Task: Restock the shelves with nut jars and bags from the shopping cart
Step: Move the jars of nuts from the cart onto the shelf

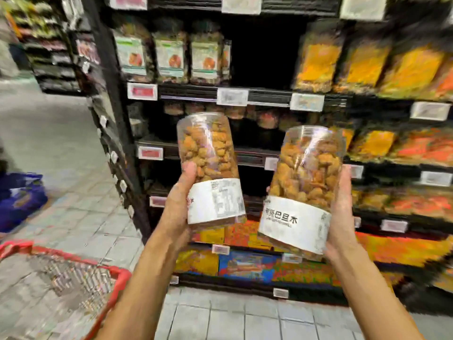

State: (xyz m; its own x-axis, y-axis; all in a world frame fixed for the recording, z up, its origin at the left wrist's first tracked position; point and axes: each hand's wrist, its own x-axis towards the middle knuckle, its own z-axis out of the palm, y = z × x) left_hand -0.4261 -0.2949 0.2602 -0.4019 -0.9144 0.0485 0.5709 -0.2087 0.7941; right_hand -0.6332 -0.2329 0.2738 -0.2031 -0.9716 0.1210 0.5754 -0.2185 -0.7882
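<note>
Supermarket aisle, black metal shelving (264,94) ahead, picture blurred. Clear plastic nut jar with white label band (208,163) gripped low by left hand (179,204), thumb up its side. Second matching jar (301,187), tilted, gripped by right hand (340,212) round its side. Both jars are in the air before the shelves, apart.

Risks: smooth walls and one-hand holds, so jar may slip; base may clip shelf lip or topple stocked jars (245,111) on middle shelf. Red wire shopping cart (117,271) lower left.

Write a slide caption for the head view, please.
Left hand grips one jar, right hand the other jar, facing shelves; cart lower left.
</note>
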